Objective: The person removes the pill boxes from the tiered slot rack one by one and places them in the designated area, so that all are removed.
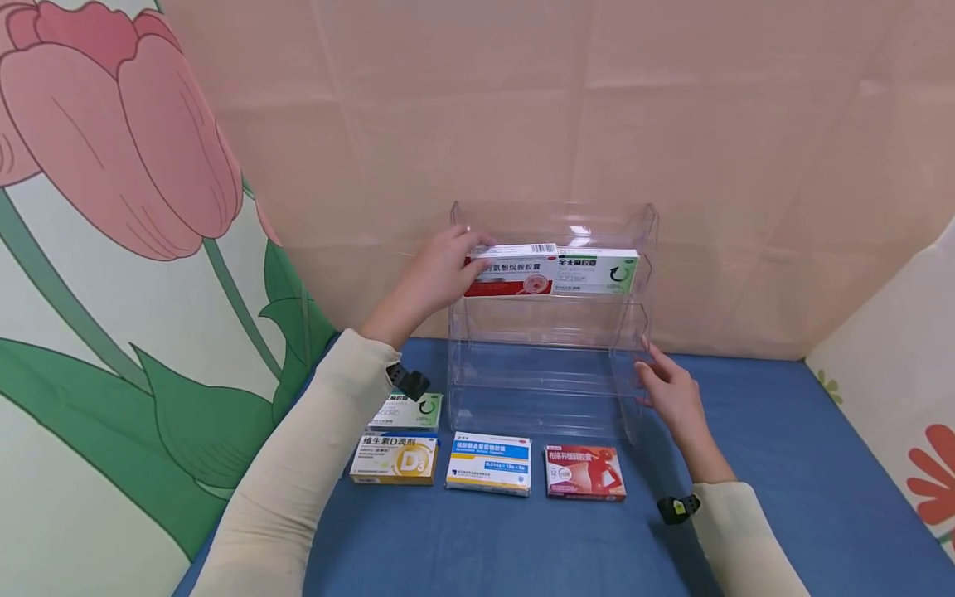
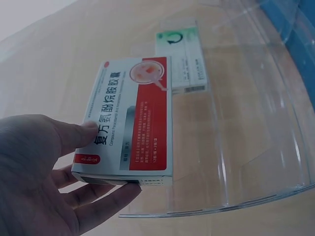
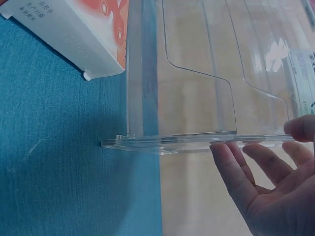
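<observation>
A clear plastic tiered rack [image 1: 545, 381] stands on the table against the backdrop. On its upper tier, my left hand [image 1: 448, 265] grips a red-and-white medicine box [image 1: 518, 278] by its left end, thumb on the printed front and fingers behind and below [image 2: 123, 118]. Directly right of that box sits a green-and-white medicine box [image 1: 597, 272], also seen farther along the tier in the left wrist view. My right hand [image 1: 671, 394] holds the rack's right side panel by its edge, thumb on one face and fingers on the other [image 3: 275, 172].
In front of the rack lie a yellow-and-white vitamin D box [image 1: 395, 458], a blue-and-white box [image 1: 488, 464] and a red box [image 1: 585, 473]. Another green-and-white box [image 1: 406, 412] lies behind the vitamin D box, partly hidden by the left wrist. A blue cloth [image 1: 462, 547] covers the table.
</observation>
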### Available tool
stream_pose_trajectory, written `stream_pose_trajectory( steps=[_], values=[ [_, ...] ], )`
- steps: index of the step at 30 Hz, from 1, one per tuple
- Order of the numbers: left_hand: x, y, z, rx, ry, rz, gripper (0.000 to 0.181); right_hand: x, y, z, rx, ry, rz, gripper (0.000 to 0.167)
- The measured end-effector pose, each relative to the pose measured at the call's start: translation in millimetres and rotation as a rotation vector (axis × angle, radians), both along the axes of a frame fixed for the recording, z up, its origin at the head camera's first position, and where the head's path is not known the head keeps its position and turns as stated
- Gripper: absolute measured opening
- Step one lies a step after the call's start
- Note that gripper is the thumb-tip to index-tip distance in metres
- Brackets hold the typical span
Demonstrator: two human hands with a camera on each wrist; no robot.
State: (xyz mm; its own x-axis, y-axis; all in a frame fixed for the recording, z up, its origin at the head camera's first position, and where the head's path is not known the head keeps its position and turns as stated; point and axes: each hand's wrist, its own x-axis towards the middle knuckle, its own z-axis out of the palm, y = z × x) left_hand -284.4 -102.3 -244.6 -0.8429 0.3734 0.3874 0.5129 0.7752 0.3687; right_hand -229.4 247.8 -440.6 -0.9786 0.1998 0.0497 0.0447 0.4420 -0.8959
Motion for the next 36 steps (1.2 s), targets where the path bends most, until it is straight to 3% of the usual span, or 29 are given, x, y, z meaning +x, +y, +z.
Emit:
stream_pose_trajectory(
  steps=[7,17,36],
  values=[
    [1.6,-1.6,-6.1,0.009,-0.016,-0.024,0.036,1.1,0,0.4,0.004,0.008,-0.004,0.058],
    [12.2,-3.8,-12.8,0.032,-0.079,-0.062,0.036,1.0,0,-0.5,0.007,0.009,0.003,0.056],
    [24.1,-21.8,-54.7,0.018,-0.200,-0.094,0.033,1.3,-2,1.4,0.008,-0.025,-0.002,0.058]
  ],
)
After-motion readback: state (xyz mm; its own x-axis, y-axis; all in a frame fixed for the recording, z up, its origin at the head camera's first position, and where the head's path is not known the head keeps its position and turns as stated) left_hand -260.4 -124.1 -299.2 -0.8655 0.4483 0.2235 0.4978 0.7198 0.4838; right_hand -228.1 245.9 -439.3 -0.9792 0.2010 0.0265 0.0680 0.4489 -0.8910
